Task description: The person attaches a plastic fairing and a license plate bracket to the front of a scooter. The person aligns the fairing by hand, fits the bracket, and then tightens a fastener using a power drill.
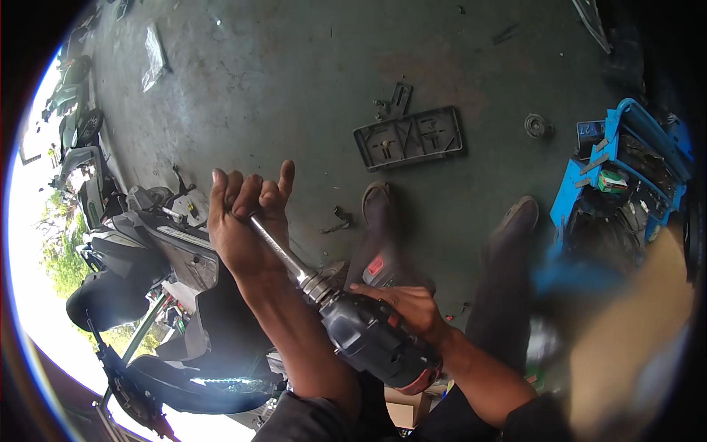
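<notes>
one power drill (pixel 379 339): right hand (pixel 409 306) grip clenched on its body, left hand (pixel 243 214) clenched on its one extension shaft (pixel 278 250); one plate holder (pixel 409 138) on floor (pixel 294 88).

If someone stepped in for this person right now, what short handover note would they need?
Left hand: closed around the far end of the long metal extension shaft.
Right hand: gripping the dark cordless power driver, shaft seated in its chuck.
Nearby: stripped scooter on the left, number-plate holder lying on the concrete floor, blue tool cart on the right.
Done: shaft fitted. Left: tool touches no part yet.
</notes>
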`<act>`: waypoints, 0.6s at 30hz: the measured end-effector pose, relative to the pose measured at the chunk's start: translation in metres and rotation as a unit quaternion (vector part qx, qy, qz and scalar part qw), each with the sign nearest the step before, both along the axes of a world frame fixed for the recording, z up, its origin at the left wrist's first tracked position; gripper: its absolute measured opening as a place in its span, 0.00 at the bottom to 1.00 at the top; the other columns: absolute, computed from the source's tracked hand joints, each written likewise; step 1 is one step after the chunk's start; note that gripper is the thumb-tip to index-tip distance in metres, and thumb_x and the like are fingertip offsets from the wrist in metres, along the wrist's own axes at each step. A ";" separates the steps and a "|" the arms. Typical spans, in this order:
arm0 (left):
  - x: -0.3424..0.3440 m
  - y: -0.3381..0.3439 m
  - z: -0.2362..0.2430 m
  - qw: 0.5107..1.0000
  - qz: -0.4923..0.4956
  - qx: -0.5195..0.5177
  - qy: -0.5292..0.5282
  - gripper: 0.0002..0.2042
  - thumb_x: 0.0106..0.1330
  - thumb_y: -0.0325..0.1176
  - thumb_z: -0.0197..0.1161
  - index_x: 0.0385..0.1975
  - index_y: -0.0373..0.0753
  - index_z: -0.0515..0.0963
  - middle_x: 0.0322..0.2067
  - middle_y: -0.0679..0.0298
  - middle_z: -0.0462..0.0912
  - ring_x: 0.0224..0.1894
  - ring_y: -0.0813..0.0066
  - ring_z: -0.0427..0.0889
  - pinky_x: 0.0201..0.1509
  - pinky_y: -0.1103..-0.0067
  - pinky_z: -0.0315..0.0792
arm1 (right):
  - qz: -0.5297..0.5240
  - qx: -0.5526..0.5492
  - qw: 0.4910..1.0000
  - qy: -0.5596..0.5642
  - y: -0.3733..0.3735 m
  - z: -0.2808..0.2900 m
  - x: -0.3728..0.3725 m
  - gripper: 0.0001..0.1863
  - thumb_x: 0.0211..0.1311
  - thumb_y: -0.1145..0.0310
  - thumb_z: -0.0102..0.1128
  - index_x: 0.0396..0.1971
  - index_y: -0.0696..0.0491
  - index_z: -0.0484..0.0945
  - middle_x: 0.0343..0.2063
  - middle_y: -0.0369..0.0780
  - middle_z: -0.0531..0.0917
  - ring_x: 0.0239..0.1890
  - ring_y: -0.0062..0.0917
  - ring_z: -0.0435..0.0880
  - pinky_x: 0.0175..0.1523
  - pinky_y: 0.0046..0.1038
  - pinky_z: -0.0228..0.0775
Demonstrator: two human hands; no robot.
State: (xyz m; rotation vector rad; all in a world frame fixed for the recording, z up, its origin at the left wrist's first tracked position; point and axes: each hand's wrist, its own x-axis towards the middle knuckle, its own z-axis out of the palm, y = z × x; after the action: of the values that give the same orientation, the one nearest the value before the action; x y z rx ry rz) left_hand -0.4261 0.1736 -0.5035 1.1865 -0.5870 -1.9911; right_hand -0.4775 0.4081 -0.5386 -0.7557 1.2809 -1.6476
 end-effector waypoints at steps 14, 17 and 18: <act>0.016 -0.062 -0.295 0.744 -0.339 -0.258 -0.515 0.19 0.58 0.34 0.69 0.48 0.32 0.80 0.42 0.48 0.85 0.44 0.55 0.85 0.50 0.70 0.78 | 0.049 0.131 0.887 -0.441 0.078 -0.063 -0.113 0.38 0.56 0.64 0.65 0.62 0.65 0.58 0.43 0.47 0.79 0.34 0.24 0.80 0.42 0.25 0.74; -0.030 -0.025 -0.337 0.632 -0.448 -0.287 -0.563 0.20 0.57 0.34 0.70 0.48 0.33 0.79 0.43 0.47 0.84 0.47 0.50 0.84 0.53 0.67 0.76 | -0.031 0.189 0.915 -0.354 0.095 -0.070 -0.129 0.35 0.54 0.70 0.63 0.60 0.64 0.59 0.40 0.45 0.79 0.29 0.19 0.76 0.36 0.21 0.69; -0.029 -0.022 -0.346 0.630 -0.416 -0.308 -0.579 0.19 0.56 0.33 0.70 0.47 0.33 0.80 0.42 0.48 0.84 0.47 0.50 0.83 0.53 0.66 0.75 | -0.065 0.199 0.909 -0.360 0.096 -0.067 -0.131 0.34 0.54 0.72 0.62 0.59 0.64 0.60 0.40 0.45 0.79 0.28 0.18 0.75 0.34 0.20 0.67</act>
State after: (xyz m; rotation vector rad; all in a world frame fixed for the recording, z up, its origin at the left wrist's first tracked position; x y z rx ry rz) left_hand -0.4547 0.1514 -0.8497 1.7622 -2.6089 -1.0033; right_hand -0.6088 0.5039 -0.6060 0.1954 1.0670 -1.4795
